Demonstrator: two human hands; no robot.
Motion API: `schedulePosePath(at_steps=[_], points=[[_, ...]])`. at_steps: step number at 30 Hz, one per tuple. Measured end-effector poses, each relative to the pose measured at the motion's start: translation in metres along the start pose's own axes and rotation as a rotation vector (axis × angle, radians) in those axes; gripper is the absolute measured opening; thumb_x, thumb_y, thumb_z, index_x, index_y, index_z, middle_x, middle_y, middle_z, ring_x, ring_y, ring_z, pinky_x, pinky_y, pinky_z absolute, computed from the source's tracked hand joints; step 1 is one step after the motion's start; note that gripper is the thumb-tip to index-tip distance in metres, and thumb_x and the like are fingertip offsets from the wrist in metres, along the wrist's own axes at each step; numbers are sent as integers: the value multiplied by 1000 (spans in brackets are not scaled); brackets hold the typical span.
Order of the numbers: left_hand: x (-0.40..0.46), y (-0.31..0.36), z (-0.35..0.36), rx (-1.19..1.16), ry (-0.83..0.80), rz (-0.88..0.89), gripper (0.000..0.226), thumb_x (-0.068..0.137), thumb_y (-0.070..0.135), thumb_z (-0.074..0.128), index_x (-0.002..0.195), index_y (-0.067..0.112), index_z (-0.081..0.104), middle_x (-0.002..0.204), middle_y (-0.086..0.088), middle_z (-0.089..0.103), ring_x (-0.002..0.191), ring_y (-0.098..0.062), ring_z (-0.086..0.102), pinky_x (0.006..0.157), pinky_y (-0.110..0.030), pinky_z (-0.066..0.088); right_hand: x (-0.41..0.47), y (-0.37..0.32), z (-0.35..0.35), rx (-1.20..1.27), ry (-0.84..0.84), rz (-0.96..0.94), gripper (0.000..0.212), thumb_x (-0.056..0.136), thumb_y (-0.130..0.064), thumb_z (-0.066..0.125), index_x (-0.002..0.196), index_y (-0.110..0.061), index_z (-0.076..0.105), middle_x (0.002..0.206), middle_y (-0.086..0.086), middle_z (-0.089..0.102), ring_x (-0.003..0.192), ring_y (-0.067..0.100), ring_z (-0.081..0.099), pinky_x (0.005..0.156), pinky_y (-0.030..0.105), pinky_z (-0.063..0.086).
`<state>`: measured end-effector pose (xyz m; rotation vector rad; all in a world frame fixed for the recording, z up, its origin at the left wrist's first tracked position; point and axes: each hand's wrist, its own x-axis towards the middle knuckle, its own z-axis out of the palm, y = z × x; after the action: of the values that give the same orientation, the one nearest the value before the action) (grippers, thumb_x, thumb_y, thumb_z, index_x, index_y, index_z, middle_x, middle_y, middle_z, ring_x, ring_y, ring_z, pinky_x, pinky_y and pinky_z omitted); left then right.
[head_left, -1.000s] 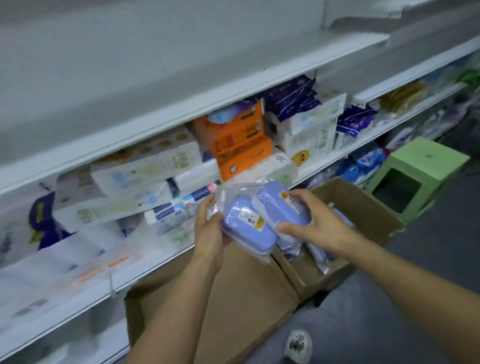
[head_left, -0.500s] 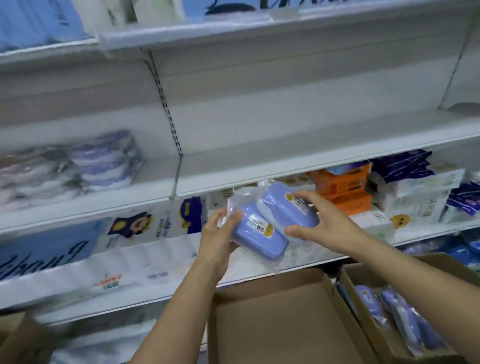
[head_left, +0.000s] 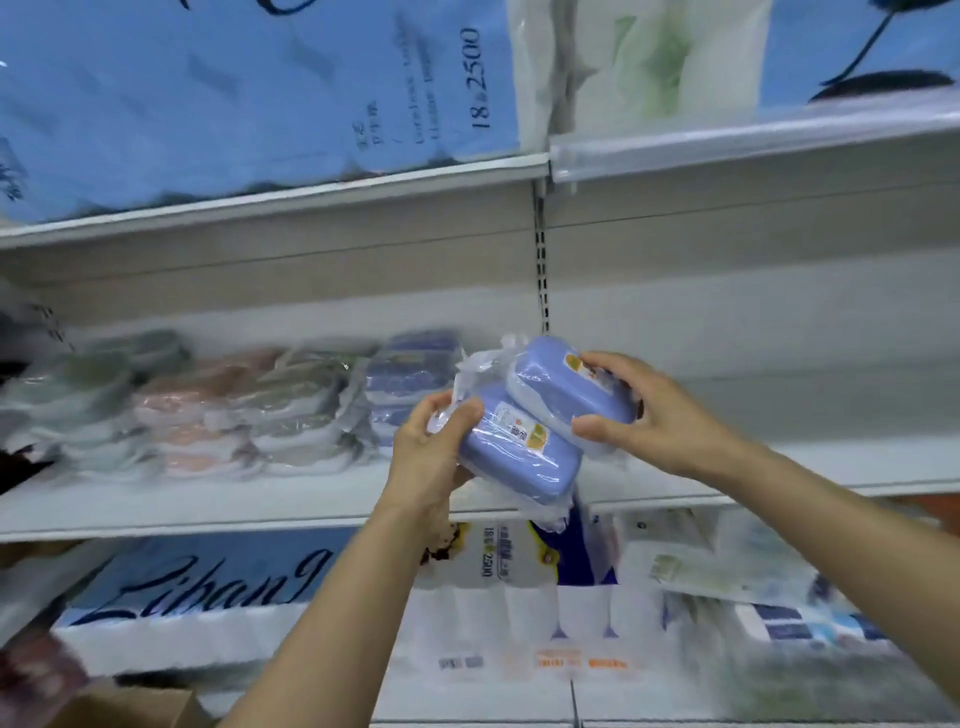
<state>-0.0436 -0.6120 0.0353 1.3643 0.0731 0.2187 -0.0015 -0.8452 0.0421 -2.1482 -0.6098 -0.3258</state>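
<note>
head view: your left hand (head_left: 434, 452) grips the lower blue box (head_left: 519, 457), thumb curled over its plastic wrap, while your right hand (head_left: 649, 410) grasps the upper blue box (head_left: 566, 387) leaning on it. you hold both in front of the middle shelf (head_left: 779, 467), just right of the stacked wrapped boxes (head_left: 249, 405). tissue packs (head_left: 519, 597) sit below.

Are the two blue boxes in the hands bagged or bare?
Bagged: clear crinkled plastic wraps both blue boxes, bunching past their ends beside the left hand; the right hand grips the upper one through it.
</note>
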Motion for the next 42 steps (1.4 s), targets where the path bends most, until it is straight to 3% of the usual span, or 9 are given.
schedulePosePath(at_steps=[6,10,14,20,26,29,34,37,42], points=[[69,21,-65,55,-47,-57,24,91,27,66,112,18,60,94,-4,70,71,-15,65,58,-28,55,121,-7,35,-209,70,90,66,72,-46,72,132,-37,47,128,-2,54,117,20,51,99,35,43],[88,7,-80,112,-102,-147,20,90,29,67,107,21,61,93,-3,70,73,-16,63,61,-30,54,163,21,57,-594,-261,389,69,70,-50,75,130,-31,45,128,1,53,115,26,53,94,33,45],[94,-9,-86,112,-116,-190,17,89,31,67,104,25,62,98,-4,72,79,-16,66,64,-30,54,174,50,90,-566,-459,416,61,70,-33,78,123,-29,48,121,-5,55,97,18,55,76,24,44],[94,-17,-81,79,-90,-180,21,90,30,66,110,23,62,104,-6,72,85,-18,68,70,-33,59,175,86,121,-747,-152,261,27,89,-20,55,116,-16,56,123,11,45,115,31,41,85,38,46],[89,-14,-49,2,-87,-194,31,90,33,67,117,22,57,107,-6,71,86,-17,67,76,-35,58,160,36,86,-72,-56,222,18,95,-23,59,106,-13,69,112,11,66,106,27,61,86,26,48],[90,-8,-23,-54,-94,-148,29,92,32,65,114,16,56,102,-6,70,81,-16,66,76,-37,56,138,-21,42,123,-325,211,42,84,-52,64,112,-21,68,112,-3,69,99,4,63,75,10,46],[85,2,20,-136,-69,-113,35,96,33,59,126,19,49,111,-1,69,96,-15,70,81,-37,59,117,-37,28,-597,-431,38,95,59,-65,76,136,-34,31,118,-14,46,107,13,47,87,30,46],[85,4,20,261,-78,7,56,95,46,55,141,21,34,149,-3,41,130,-23,48,108,-44,41,116,-11,34,-563,-261,70,98,58,-56,77,139,-30,28,120,-9,48,104,15,49,86,34,48],[106,13,-38,1113,197,617,57,91,31,61,142,17,40,138,-8,43,128,-28,37,103,-38,33,121,37,28,-688,-347,263,98,58,-50,81,138,-32,27,127,-3,49,105,18,50,89,33,45]])
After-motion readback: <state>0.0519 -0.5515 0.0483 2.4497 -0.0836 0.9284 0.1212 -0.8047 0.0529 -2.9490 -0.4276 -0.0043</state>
